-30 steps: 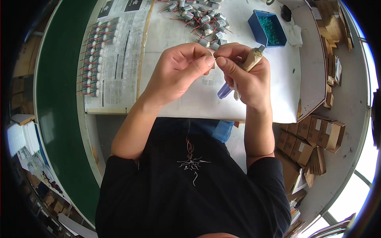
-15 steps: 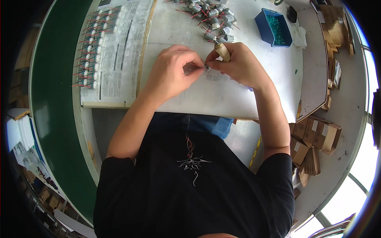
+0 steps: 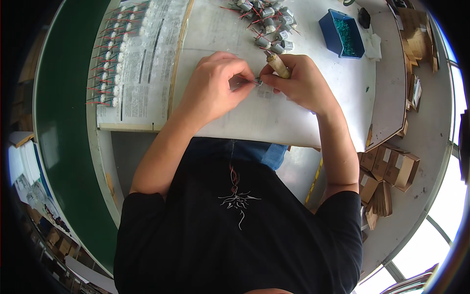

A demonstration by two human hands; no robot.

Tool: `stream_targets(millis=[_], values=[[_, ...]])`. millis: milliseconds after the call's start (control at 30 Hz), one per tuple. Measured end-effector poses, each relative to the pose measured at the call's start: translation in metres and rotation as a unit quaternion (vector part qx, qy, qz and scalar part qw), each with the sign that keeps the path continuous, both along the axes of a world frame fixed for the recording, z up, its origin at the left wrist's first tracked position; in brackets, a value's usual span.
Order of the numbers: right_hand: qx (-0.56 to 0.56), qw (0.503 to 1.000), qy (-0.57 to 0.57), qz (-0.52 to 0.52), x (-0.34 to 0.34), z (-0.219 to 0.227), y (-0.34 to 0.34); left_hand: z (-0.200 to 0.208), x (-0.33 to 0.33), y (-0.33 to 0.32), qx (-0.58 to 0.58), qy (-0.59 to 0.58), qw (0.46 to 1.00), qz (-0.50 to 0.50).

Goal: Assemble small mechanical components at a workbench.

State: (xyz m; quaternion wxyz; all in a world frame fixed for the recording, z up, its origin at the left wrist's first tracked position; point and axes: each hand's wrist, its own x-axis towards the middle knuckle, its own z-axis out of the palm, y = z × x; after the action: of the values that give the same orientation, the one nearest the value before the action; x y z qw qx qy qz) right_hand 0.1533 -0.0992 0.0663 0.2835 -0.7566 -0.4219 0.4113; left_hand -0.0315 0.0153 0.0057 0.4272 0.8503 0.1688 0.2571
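Observation:
My left hand (image 3: 218, 85) is closed in a pinch, thumb and forefinger together on a small grey part (image 3: 258, 82) that is mostly hidden and too small to name. Facing it, my right hand (image 3: 298, 81) is closed around a tool with a pale wooden handle (image 3: 278, 65), its short metal end pointing up and away from me. The right thumb and forefinger come right up to the small part; whether they touch it I cannot tell. Just beyond lie small grey motors (image 3: 269, 25) with red wires, in a loose heap.
On the left, motors (image 3: 111, 66) with white ends and red wires stand in rows on a printed sheet (image 3: 142, 105). At the far right is a blue bin (image 3: 329, 36) with small green pieces, beside a black object (image 3: 364, 18) and white tissue (image 3: 373, 46). Cardboard boxes (image 3: 391, 164) sit lower right.
My right hand has shifted slightly right, its fingertips a little farther from the left ones. The left hand keeps its pinch. The whole view has moved slightly.

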Motion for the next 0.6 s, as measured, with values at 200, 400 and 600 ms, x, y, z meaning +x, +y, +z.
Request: stream_targets(millis=[200, 400, 600], values=[[0.041, 0.995, -0.086, 0.008, -0.005, -0.004, -0.001, 0.001, 0.0, 0.001, -0.009, 0.005, 1.0, -0.003], [0.048, 0.997, -0.059, 0.005, -0.005, -0.009, -0.002, -0.001, 0.0, 0.001, -0.029, 0.003, 1.0, -0.006], [0.091, 0.985, -0.142, 0.041, -0.009, -0.017, -0.003, 0.003, 0.0, 0.0, 0.001, 0.006, 1.0, -0.007]])
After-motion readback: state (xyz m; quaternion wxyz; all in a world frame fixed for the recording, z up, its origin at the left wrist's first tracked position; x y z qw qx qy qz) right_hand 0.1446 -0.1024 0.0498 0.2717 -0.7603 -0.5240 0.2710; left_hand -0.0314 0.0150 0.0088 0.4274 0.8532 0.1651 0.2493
